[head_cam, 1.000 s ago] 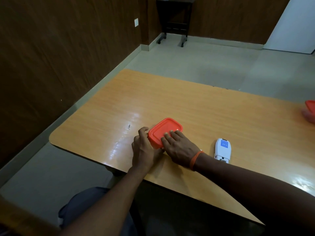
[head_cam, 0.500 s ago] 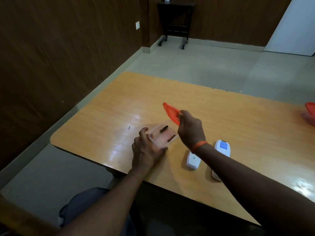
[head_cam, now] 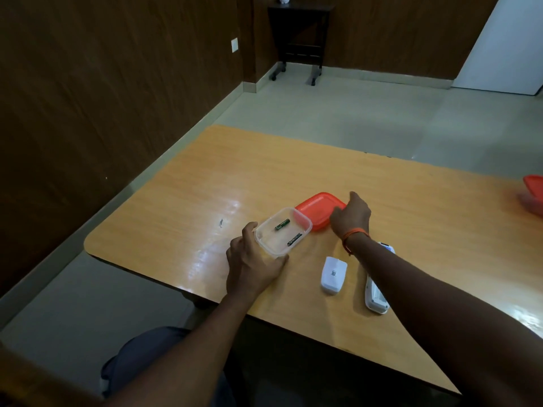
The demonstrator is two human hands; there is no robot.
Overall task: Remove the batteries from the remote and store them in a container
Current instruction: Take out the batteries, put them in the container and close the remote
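Observation:
A clear plastic container (head_cam: pixel 269 245) sits open on the wooden table (head_cam: pixel 411 201), with two dark batteries (head_cam: pixel 282 224) (head_cam: pixel 294 239) lying inside. My left hand (head_cam: pixel 252 265) grips the container's near corner. Its orange lid (head_cam: pixel 316 208) lies flat on the table just behind the container. My right hand (head_cam: pixel 351 215) rests on the lid's right edge, fingers on it. The white remote (head_cam: pixel 374 298) lies under my right forearm, partly hidden. Its white battery cover (head_cam: pixel 333 274) lies apart, to the left of the remote.
Another orange-lidded container (head_cam: pixel 533 189) and part of someone's hand (head_cam: pixel 529 202) show at the table's right edge. A dark stand on wheels (head_cam: pixel 299 39) is at the far wall. The table's near edge runs diagonally just below my arms.
The lid was shut on the container under both hands a second ago. My right hand lifted it off, swung it right and back, and it now lies flat on the table.

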